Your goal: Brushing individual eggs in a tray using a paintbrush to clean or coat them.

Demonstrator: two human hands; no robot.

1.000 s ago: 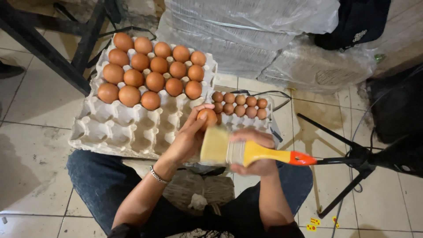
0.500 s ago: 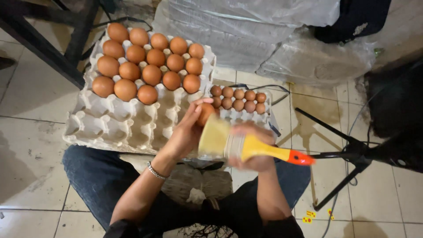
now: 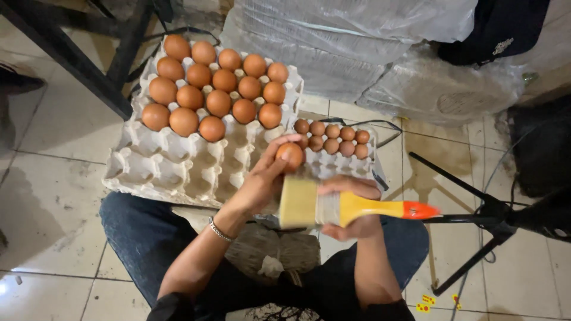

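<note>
Brush (image 3: 309,205) has closed in under the egg (image 3: 290,156). Left hand (image 3: 262,181) pinches egg, right hand (image 3: 351,211) grips handle; hard stroke could crack it.

Bare forearms, a silver bracelet (image 3: 220,229) on the left wrist, dark blue jeans (image 3: 134,238).

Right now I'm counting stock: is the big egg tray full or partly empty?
Partly empty: the big egg tray holds brown eggs only in its far rows; near cups are bare.
</note>
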